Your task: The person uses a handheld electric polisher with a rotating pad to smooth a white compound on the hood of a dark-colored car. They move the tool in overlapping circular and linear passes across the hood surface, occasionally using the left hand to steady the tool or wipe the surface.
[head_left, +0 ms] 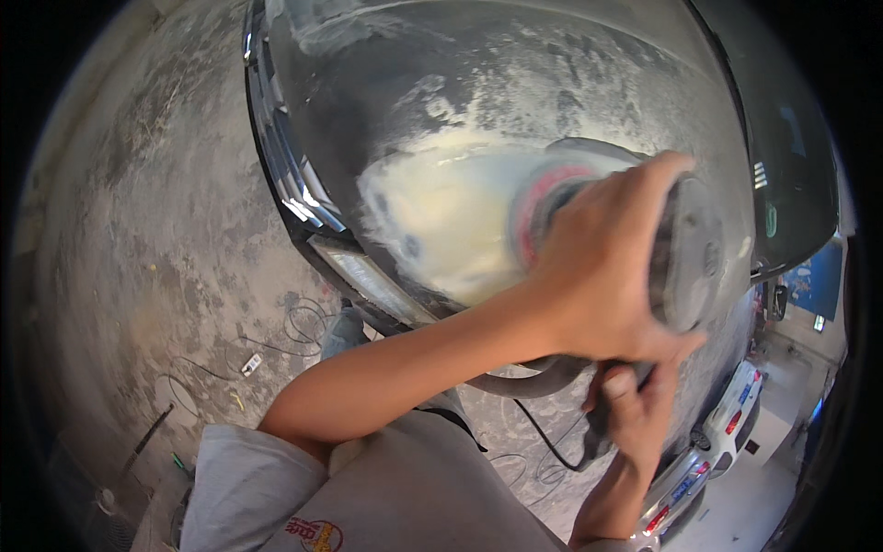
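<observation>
1. head view: clasped the power sander (682, 253) with the left hand (598, 262) curled over its body, seemingly for downward control.
2. gripped its rear handle (599, 421) with the right hand (635, 405), apparently for steering (above a trailing black cord (543, 436)).
3. set the pinkish round pad (527, 230) over the smooth, cream-yellow patch (441, 216) on the curved, dark, chalk-streaked hood (515, 92).

the left grip (607, 253) clasps the sander (685, 258), the right grip (636, 405) its handle (599, 428); left of the sander, a pale patch (441, 207) covers part of the dark hood (359, 110).
</observation>
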The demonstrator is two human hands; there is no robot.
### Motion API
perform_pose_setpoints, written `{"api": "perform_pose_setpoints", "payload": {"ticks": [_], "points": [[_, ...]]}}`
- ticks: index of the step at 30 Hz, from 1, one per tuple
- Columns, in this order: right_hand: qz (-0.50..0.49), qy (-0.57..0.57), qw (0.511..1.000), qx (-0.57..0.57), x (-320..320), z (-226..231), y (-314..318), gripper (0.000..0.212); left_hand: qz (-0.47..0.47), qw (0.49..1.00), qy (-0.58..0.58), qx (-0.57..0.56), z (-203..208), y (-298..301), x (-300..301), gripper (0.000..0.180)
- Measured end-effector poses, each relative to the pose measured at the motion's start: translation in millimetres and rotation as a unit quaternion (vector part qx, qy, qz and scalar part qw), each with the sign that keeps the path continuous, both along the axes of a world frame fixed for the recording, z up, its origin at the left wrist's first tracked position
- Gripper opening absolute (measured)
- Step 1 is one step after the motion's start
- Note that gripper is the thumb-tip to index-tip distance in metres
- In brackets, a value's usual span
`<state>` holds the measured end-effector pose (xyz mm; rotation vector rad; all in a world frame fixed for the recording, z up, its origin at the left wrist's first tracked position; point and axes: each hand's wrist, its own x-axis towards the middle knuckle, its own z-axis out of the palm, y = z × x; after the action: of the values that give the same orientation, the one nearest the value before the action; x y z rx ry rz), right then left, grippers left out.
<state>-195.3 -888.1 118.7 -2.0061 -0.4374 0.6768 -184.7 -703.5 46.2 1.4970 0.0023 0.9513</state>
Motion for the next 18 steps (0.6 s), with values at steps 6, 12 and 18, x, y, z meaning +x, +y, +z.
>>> {"api": "perform_pose_setpoints", "payload": {"ticks": [6,12,18], "points": [[0.299,-0.045,0.939,-0.161,-55.4,-12.7,58.8,0.106,0.043,0.987,-0.097,-0.122,-66.3,37.4,-131.3,0.138],[0.286,-0.136,0.933,-0.173,-45.8,-10.5,29.0,0.089,0.06,0.995,-0.08,-0.025,-61.3,24.3,-113.6,0.132],[-0.062,0.042,0.997,0.008,-31.0,-2.9,3.9,0.026,-0.024,1.0,-0.012,-0.012,-5.4,4.4,-19.4,0.118]]}}
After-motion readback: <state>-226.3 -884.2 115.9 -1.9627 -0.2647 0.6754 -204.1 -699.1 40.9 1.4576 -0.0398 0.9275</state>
